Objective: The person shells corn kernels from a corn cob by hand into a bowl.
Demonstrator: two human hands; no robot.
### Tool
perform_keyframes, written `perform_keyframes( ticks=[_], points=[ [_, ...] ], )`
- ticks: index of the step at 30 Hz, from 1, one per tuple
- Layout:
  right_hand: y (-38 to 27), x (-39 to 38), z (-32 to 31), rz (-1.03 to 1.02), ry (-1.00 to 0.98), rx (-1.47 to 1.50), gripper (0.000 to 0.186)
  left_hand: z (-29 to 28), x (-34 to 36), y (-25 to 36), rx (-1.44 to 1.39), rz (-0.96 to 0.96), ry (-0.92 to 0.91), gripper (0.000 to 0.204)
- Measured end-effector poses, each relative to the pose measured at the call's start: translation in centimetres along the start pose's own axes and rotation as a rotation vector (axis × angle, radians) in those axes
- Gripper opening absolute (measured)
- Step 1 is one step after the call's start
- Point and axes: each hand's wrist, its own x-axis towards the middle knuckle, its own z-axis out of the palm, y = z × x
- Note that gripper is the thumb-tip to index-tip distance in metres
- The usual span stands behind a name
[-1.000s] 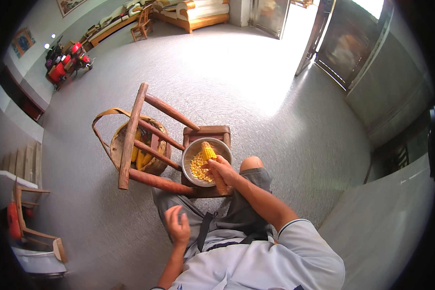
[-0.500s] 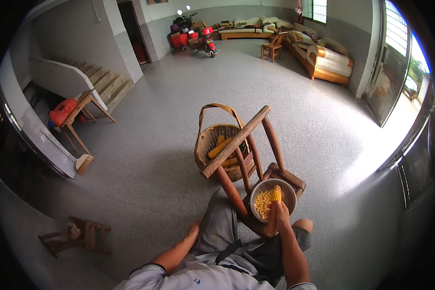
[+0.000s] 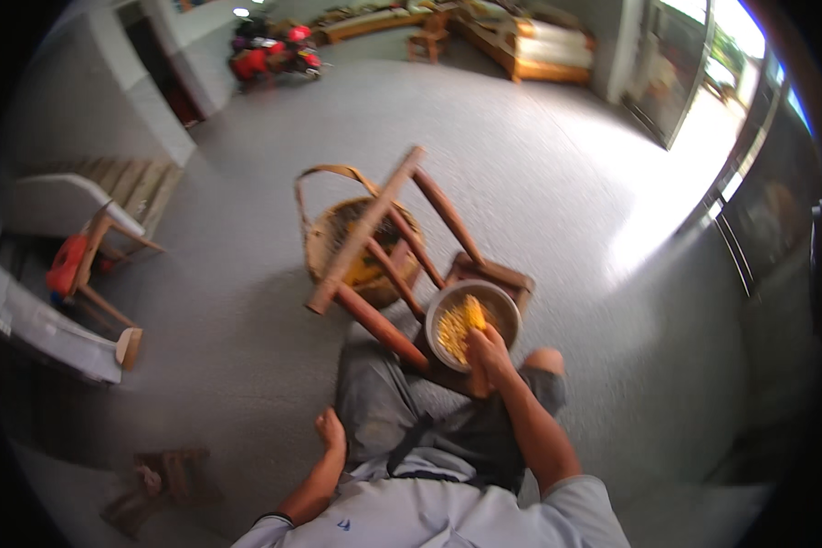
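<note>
My right hand is closed on a yellow corn cob, held over a metal bowl containing loose kernels. A reddish-brown piece extends below that hand; I cannot make out what it is. The bowl rests on a dark wooden chair, between my knees and the chair's rungs. Behind the rungs stands a woven basket with yellow cobs inside. My left hand is low beside my left thigh, its fingers too blurred to tell whether they are open or closed.
A small wooden stool is at lower left. A wooden table with a red object stands by the stairs. At the back are a red scooter, a small chair and sofas. Double doors open at right.
The view has swung about and tilted, shifting chair, bowl and room in the picture. My left hand shows more beside the thigh than half a second ago. The right keeps the cob over the bowl.
</note>
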Motion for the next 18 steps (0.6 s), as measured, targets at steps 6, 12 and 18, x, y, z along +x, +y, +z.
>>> perform_keyframes(
  ticks=[6, 12, 18],
  points=[
    [0.9, 1.1, 0.1, -0.027, 0.064, -0.01, 0.032, -3.1, -2.4, 0.8, 0.067, 0.431, -0.091, 0.026],
    [1.3, 0.4, -1.7, -0.088, 0.101, -0.105, 0.041, -6.7, -4.4, 6.5, 0.428, 1.401, -0.549, 0.038],
    [0.8, 0.1, -0.7, -0.005, 0.047, 0.108, 0.028, -5.7, -1.9, 5.4, 0.505, 1.495, -0.757, 0.039]
  ],
)
